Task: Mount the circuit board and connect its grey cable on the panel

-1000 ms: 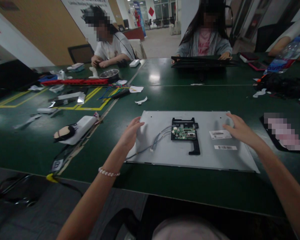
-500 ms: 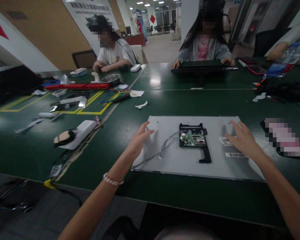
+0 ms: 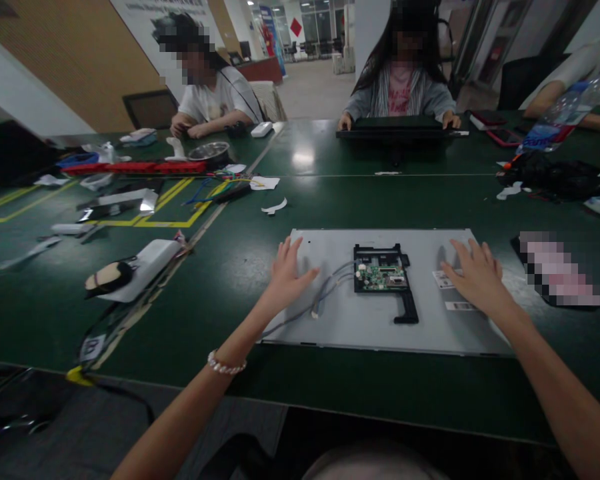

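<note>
Flat metal panel (image 3: 330, 327), lying level on the green surface (image 3: 230, 267) before the wearer, its circuit board (image 3: 383, 277) and black bracket (image 3: 407, 307) uppermost. It looks stiff and moderately light—probably awkward for its breadth; the board and grey cables (image 3: 325, 288) appear fragile, so opposite side edges offer the best hold. Left hand (image 3: 290, 275): grip wide, fingers spread at the left edge. Right hand (image 3: 477, 277): grip wide, over the labels near the right edge—contact with the panel cannot be told.
</note>
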`<state>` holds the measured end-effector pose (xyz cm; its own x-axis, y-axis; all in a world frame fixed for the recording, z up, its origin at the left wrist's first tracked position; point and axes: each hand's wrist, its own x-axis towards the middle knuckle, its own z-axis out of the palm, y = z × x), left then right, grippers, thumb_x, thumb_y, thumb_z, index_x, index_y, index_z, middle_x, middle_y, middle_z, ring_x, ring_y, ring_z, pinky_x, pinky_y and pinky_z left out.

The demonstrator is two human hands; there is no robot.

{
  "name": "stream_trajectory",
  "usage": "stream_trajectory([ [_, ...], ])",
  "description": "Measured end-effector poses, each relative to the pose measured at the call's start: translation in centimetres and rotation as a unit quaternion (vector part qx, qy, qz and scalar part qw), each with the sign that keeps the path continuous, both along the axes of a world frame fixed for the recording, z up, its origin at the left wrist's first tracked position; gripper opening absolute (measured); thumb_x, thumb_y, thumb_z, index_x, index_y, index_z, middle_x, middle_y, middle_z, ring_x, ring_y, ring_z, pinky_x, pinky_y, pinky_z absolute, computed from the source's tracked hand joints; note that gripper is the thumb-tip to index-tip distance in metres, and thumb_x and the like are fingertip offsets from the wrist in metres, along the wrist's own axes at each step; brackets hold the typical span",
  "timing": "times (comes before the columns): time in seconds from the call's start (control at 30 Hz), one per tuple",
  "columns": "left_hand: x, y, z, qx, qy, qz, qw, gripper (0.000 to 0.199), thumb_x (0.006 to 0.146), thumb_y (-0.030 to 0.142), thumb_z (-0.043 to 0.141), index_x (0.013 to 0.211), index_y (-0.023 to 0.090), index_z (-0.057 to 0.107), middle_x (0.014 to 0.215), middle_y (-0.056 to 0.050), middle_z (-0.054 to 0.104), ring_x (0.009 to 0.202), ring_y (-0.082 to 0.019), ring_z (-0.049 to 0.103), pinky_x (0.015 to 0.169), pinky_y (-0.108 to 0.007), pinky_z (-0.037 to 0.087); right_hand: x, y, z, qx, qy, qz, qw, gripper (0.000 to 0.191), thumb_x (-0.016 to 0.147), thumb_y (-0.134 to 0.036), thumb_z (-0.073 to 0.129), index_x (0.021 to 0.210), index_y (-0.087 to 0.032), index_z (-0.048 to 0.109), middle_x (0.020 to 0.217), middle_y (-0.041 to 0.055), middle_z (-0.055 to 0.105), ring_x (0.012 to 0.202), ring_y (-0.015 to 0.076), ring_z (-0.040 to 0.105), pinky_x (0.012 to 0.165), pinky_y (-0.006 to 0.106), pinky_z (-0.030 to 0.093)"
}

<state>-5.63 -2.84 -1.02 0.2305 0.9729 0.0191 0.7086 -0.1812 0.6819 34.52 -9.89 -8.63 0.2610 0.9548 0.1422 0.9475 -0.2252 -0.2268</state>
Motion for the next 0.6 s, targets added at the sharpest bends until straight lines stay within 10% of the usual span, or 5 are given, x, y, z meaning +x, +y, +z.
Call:
stream_trajectory([
  [0.27,4.6,0.7,0.7,0.004,0.053,-0.302,0.952,0.105,0.075,0.049,0.071,0.156,0.022,0.011,0.163,-0.016,0.004,0.148,-0.039,0.009,0.117,-0.058,0.020,-1.4,0.2,0.1,0.034,0.024,0.079,0.996,0.062,0.095,-0.048,0.035,0.147,-0.015,0.039,0.154,0.0200,0.034,0.146,0.0398,0.021,0.111,0.058,0.029],
  [0.6,5.9,2.0,-0.8,-0.002,0.002,-0.352,0.936,0.103,0.069,0.040,0.074,0.154,0.017,0.021,0.156,-0.020,0.025,0.143,-0.040,0.024,0.116,-0.059,0.021,-1.8,-0.6,0.2,-0.024,-0.025,0.086,0.996,0.061,0.098,-0.052,0.029,0.149,-0.019,0.037,0.158,0.0195,0.026,0.144,0.0412,0.024,0.112,0.056,0.028],
])
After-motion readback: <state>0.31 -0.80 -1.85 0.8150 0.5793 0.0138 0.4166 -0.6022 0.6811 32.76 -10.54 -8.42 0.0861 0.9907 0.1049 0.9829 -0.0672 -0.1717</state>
